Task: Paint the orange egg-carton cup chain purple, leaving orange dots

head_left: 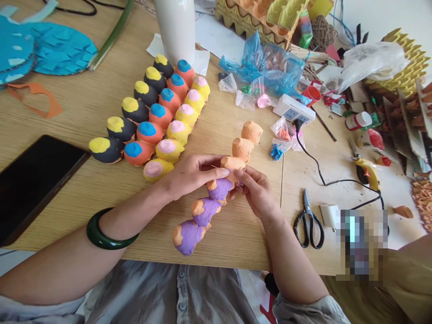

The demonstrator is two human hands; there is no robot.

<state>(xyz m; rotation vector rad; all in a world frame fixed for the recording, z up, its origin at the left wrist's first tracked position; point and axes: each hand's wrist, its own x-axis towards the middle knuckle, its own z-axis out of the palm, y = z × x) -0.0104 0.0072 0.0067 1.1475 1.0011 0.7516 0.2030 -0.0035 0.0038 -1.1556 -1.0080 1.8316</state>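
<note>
A strip cut from an orange egg carton (242, 149) runs diagonally between my hands. Purple clay-like material (191, 236) covers much of its lower cups, while the upper cups show bare orange. My left hand (187, 175) grips the strip from the left, its thumb pressed by the edge of the purple. From the right, my right hand (258, 191) pinches the same middle cup, thumb on top. Its other fingers are partly hidden behind the strip. Beyond my left hand lie finished-looking rows of cups in black and yellow (116, 128), orange and blue (145, 132), and yellow and pink (170, 150).
A dark phone or tablet (40, 180) lies left. Black-handled scissors (308, 220) and a yellow glue gun (369, 173) lie right. A power strip (293, 110), a blue plastic bag (266, 67), a white vase (176, 31) and stacked egg trays (232, 22) stand farther back. Another person's sleeve (401, 279) shows lower right.
</note>
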